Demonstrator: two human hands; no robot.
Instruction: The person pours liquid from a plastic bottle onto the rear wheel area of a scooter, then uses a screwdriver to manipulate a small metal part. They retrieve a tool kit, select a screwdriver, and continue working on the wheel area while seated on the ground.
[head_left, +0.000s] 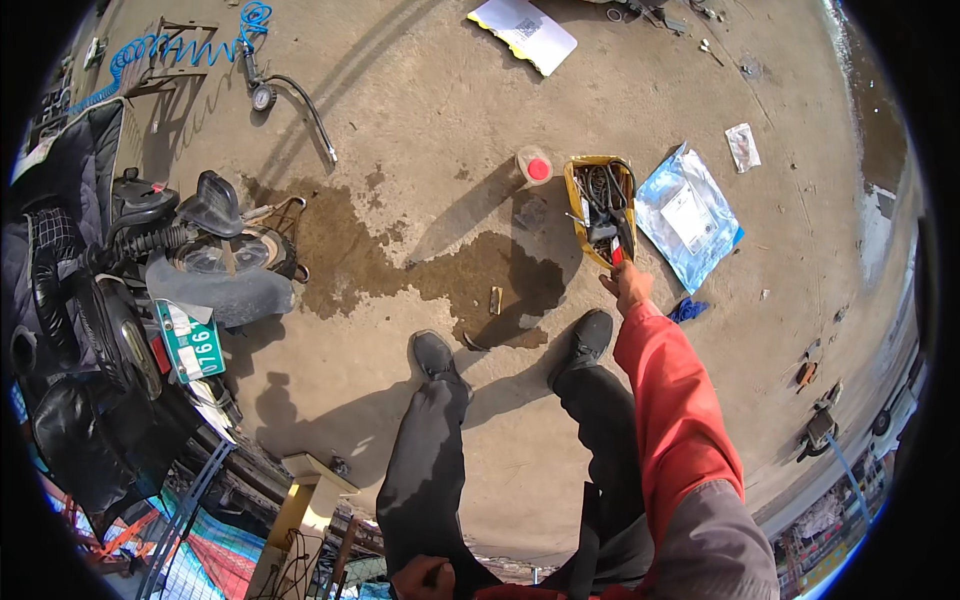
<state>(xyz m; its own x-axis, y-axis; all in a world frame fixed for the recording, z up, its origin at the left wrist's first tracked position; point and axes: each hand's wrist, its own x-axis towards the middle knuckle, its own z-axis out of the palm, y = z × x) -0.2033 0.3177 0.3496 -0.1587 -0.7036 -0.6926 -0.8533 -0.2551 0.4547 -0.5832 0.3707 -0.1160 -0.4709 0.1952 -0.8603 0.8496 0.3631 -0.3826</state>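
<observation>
My right hand (630,288) reaches forward to the near end of a yellow open-topped container (573,190), its fingers bent at the rim beside a red handle (616,255). Whether they grip the handle or the rim is hard to see. Inside the container lie several dark and metal tools (604,200) in a jumble. Low in the picture, my left hand (423,578) rests curled by my left thigh; what it holds, if anything, is hidden. A bottle with a red cap (538,169) stands just left of the container.
A blue and white plastic package (690,215) lies right of the container, with a blue crumpled cloth (688,310) nearer. A motorbike (215,270) is at the left. Beyond it are a coiled blue hose (190,48) and a gauge (263,97). A wet patch (430,265) darkens the ground.
</observation>
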